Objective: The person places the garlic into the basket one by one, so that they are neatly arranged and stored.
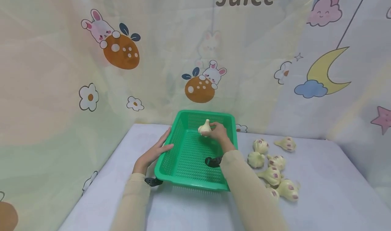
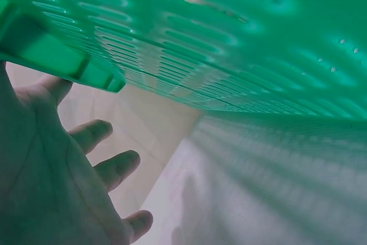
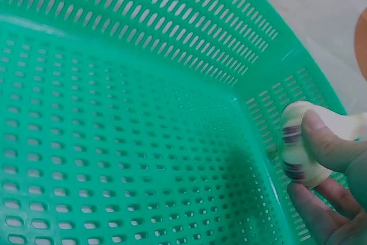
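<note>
A green plastic basket [image 1: 190, 156] with slotted walls and a perforated floor is on the white table. My left hand [image 1: 152, 154] holds its left rim, thumb over the inside and fingers on the outside; in the left wrist view several fingers of that hand [image 2: 63, 159] stretch past the rim, apart from the wall. My right hand [image 1: 218, 132] pinches a pale garlic bulb [image 1: 204, 127] inside the basket, near the far end, stem pointing up. The right wrist view shows thumb and fingertips round this bulb [image 3: 298, 153], which has purplish marks.
Several garlic bulbs [image 1: 272, 175] lie grouped on the table right of the basket, partly behind my right sleeve. One bulb [image 1: 286, 143] lies farther back. A printed cloth [image 1: 250, 71] hangs behind the table [image 1: 323, 190].
</note>
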Tool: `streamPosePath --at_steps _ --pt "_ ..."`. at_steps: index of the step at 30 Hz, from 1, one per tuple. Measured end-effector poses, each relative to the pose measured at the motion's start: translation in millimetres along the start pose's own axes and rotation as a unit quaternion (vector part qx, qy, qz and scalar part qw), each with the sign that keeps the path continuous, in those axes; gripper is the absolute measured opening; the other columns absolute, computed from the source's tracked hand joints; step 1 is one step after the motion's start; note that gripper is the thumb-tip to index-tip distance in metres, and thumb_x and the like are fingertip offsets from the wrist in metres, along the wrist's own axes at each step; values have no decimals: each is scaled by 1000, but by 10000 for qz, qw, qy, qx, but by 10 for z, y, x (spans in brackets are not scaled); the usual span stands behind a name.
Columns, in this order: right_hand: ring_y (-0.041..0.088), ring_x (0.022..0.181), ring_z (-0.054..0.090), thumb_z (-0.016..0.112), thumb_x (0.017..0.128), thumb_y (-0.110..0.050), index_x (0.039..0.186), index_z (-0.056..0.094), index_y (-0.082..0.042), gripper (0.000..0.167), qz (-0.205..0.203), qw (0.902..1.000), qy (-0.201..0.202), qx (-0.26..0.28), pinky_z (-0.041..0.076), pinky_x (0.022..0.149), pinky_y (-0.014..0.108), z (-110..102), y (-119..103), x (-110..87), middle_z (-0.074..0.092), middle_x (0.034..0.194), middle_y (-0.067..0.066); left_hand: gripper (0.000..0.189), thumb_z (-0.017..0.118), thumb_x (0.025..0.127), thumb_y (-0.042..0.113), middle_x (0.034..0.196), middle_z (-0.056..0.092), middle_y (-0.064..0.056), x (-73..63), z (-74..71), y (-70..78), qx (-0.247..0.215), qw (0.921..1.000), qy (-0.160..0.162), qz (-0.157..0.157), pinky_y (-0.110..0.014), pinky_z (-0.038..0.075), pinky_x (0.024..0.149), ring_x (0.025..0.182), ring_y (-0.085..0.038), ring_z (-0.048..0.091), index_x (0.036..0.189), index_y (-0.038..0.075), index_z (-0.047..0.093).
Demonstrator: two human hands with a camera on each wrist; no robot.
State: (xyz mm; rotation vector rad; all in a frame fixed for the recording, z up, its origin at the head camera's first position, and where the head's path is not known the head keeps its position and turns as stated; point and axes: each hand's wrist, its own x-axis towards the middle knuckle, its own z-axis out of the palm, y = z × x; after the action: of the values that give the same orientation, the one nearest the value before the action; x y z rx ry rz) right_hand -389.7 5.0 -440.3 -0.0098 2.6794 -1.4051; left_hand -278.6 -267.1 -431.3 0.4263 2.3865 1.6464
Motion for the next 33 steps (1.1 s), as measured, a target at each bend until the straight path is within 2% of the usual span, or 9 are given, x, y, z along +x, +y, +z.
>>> streamPosePath --at_steps 5,9,12,16,18,25,33 --pt "32 102 62 80 76 -29 127 57 -4 62 -138 9997 114 -138 52 83 41 80 -8 32 66 115 18 74 48 98 24 161 -7 -4 -4 31 -1 -6 10000 26 -40 -64 4 112 147 -30 -9 154 25 0" --pt "31 102 62 80 76 -29 124 61 -4 58 -309 9983 205 -442 40 102 48 149 -30 50 69 110 17 75 48 98 24 161 -8 -1 13 49 -30 -47 10000 27 -57 -63 3 113 147 -29 -9 154 26 -2" --pt "31 101 62 80 77 -30 123 62 -5 56 -372 9972 217 -619 38 104 50 197 -46 53 70 108 16 74 49 98 28 161 -7 3 60 55 -123 -34 9999 85 -69 -63 2 113 148 -27 -9 153 33 -1" --pt "30 100 63 80 77 -29 123 62 -6 54 -371 9974 192 -579 50 88 44 254 -71 66 70 108 15 72 50 97 34 160 -5 8 123 33 -282 108 9997 197 -61 -62 4 113 148 -25 -7 149 46 2" --pt "30 98 63 80 77 -28 123 63 -6 53 -418 9974 186 -555 51 84 41 277 -88 82 70 107 15 71 51 96 36 160 -5 10 133 9 -323 156 9996 232 -45 -62 5 114 148 -24 -6 148 48 3" --pt "30 98 63 80 77 -24 122 64 -7 51 -400 9979 97 -504 52 80 40 323 -96 109 70 108 15 74 51 96 35 160 -4 8 141 6 -327 101 9998 189 -8 -63 5 113 148 -25 -6 152 40 3" --pt "29 99 63 79 77 -27 123 63 -6 53 -491 9969 75 -612 51 83 42 379 -90 158 69 110 14 74 51 96 35 160 -4 8 154 6 -345 134 9997 205 -60 -63 6 113 148 -25 -6 152 40 2"
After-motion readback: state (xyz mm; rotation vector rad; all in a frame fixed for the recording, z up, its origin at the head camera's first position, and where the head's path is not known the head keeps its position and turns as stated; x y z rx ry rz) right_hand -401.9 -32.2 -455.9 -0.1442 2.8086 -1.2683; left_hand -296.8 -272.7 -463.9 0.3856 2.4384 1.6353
